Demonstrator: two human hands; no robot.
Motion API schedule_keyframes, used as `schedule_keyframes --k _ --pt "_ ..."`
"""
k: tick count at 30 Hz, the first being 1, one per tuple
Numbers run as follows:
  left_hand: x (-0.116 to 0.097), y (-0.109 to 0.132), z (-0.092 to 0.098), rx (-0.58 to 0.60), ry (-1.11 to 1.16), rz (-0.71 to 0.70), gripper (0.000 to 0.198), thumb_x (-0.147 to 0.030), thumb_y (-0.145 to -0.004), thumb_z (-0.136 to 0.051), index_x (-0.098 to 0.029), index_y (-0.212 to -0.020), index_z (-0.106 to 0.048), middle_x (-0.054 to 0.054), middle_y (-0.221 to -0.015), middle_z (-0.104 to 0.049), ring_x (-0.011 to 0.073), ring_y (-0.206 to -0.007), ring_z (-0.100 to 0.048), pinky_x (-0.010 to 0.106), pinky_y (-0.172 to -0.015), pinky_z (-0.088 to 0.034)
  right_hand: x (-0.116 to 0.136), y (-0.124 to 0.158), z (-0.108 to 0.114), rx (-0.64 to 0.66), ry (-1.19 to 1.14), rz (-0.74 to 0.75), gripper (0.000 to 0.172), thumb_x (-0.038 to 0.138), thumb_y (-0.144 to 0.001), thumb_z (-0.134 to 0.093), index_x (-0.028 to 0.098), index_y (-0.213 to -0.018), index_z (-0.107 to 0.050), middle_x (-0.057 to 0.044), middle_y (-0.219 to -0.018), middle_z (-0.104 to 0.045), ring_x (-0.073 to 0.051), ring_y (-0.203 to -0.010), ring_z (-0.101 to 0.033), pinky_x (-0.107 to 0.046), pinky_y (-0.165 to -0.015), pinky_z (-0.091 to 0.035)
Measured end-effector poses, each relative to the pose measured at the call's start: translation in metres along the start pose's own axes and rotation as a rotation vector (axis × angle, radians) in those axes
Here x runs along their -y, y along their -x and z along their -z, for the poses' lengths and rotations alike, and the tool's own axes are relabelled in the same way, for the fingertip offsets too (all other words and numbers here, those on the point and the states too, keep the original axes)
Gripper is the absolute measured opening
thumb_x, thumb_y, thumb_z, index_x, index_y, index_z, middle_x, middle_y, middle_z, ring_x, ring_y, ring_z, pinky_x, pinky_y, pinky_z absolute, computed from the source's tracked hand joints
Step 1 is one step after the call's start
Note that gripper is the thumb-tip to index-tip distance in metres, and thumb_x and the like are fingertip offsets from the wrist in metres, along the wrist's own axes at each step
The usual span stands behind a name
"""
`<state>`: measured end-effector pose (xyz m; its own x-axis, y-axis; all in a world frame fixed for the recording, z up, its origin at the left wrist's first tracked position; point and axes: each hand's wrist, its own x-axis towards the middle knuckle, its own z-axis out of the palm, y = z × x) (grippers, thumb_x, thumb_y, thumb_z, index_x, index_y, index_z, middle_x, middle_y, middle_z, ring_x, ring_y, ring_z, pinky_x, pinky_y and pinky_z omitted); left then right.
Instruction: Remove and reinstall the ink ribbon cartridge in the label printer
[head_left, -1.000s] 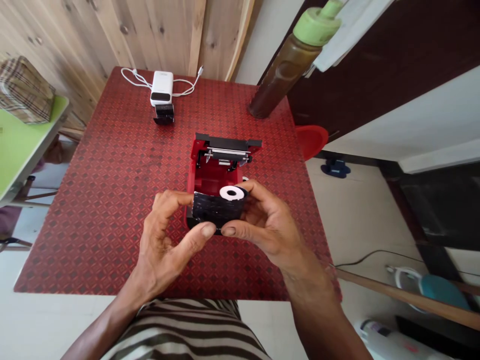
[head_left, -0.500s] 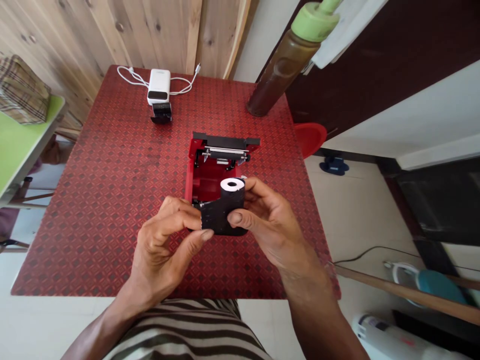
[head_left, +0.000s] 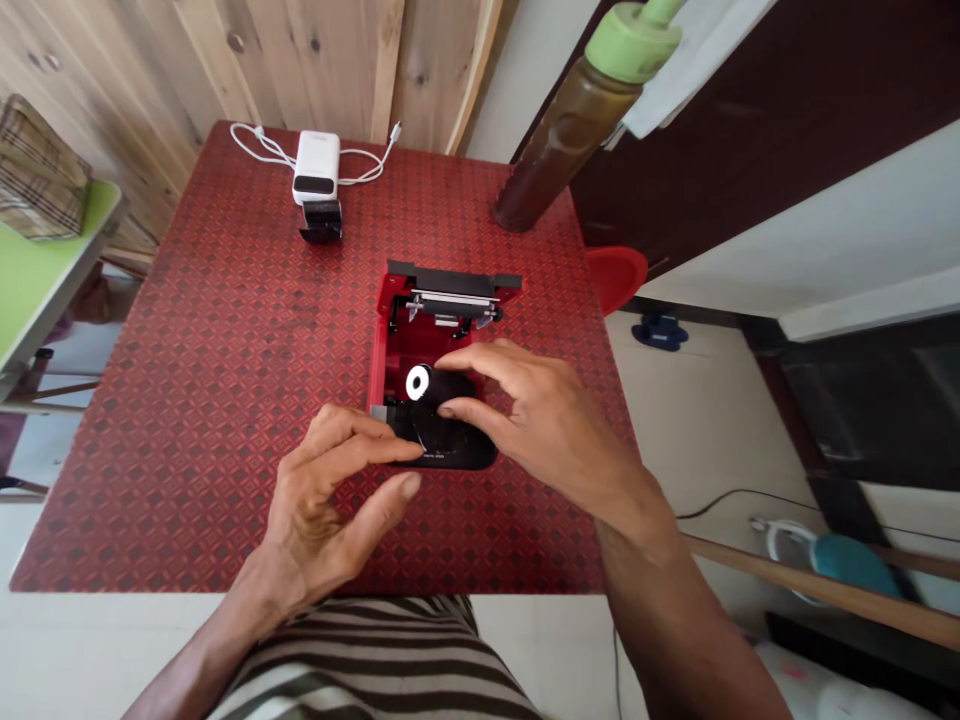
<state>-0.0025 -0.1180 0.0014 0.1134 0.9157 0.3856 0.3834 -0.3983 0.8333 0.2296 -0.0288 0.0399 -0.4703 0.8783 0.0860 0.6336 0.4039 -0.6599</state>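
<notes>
A small red printer [head_left: 386, 350] with its lid open sits mid-table on a red patterned cloth [head_left: 225, 400]. My right hand [head_left: 540, 425] grips a black roll with a white core [head_left: 431, 385], lying sideways over the printer's open bay. My left hand [head_left: 330, 495] is at the printer's front left corner, its forefinger and thumb pinching toward the loose black end of the roll. The roll's right end is hidden by my right fingers.
A white power bank [head_left: 315, 168] with a white cable and a small black part [head_left: 321, 220] lie at the table's far side. A tall brown bottle with a green cap [head_left: 570, 130] stands far right. A green side table [head_left: 37, 270] is left.
The roll was held upright above the printer; my right hand has turned it sideways and lowered it into the open bay. My left hand dropped to the printer's front.
</notes>
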Motion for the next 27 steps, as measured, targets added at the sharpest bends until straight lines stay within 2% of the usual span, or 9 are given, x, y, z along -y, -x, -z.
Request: schedule_keyframes --k 4,9,12,17,22,27 --pt "0.007 0.002 0.012 -0.098 0.033 0.108 0.022 -0.016 -0.106 -0.077 -0.032 -0.117 -0.087 -0.001 -0.105 -0.080 0.0161 -0.098 -0.074 0.031 -0.091 -0.058 0.008 -0.018 -0.008 0.122 0.189 -0.047 0.016 0.006 -0.104 -0.075 0.022 -0.107 -0.079 -0.006 -0.111 -0.085 -0.027 -0.112 -0.077 -0.041 -0.100 -0.058" --pt "0.022 0.001 0.024 -0.225 0.009 0.204 0.013 -0.028 -0.109 -0.077 -0.033 -0.110 -0.089 0.000 -0.103 -0.082 0.0203 -0.095 -0.076 0.036 -0.088 -0.060 0.017 -0.028 -0.013 0.225 0.340 -0.114 0.015 0.005 -0.104 -0.070 0.019 -0.107 -0.076 -0.009 -0.107 -0.082 -0.030 -0.112 -0.074 -0.043 -0.099 -0.055" --pt "0.029 0.000 0.024 -0.240 -0.016 0.239 0.013 -0.034 -0.109 -0.077 -0.033 -0.107 -0.090 0.002 -0.102 -0.083 0.0226 -0.094 -0.076 0.038 -0.087 -0.062 0.018 -0.026 -0.013 0.224 0.382 -0.119 0.013 0.009 -0.105 -0.068 0.020 -0.103 -0.075 -0.009 -0.103 -0.080 -0.030 -0.107 -0.073 -0.043 -0.095 -0.054" --pt "0.037 -0.002 0.020 -0.219 0.001 0.269 0.014 -0.034 -0.108 -0.076 -0.032 -0.105 -0.089 0.001 -0.100 -0.083 0.0220 -0.094 -0.076 0.037 -0.089 -0.061 0.026 -0.026 -0.019 0.219 0.474 -0.219 0.014 0.014 -0.108 -0.068 0.019 -0.113 -0.080 -0.014 -0.115 -0.081 -0.031 -0.108 -0.074 -0.040 -0.085 -0.053" --pt "0.046 -0.001 0.018 -0.231 0.007 0.297 0.014 -0.030 -0.108 -0.076 -0.033 -0.106 -0.089 0.000 -0.102 -0.084 0.0208 -0.095 -0.076 0.035 -0.088 -0.058 0.030 -0.042 -0.026 0.342 0.617 -0.298 0.026 0.012 -0.109 -0.062 0.021 -0.123 -0.082 -0.015 -0.115 -0.083 -0.031 -0.102 -0.079 -0.039 -0.076 -0.051" --pt "0.056 -0.001 0.017 -0.242 0.009 0.318 0.013 -0.033 -0.108 -0.076 -0.033 -0.105 -0.089 0.000 -0.100 -0.084 0.0219 -0.094 -0.076 0.036 -0.087 -0.059 0.027 -0.053 -0.030 0.392 0.674 -0.318 0.024 0.015 -0.109 -0.064 0.022 -0.117 -0.085 -0.018 -0.114 -0.085 -0.034 -0.101 -0.082 -0.038 -0.073 -0.051"
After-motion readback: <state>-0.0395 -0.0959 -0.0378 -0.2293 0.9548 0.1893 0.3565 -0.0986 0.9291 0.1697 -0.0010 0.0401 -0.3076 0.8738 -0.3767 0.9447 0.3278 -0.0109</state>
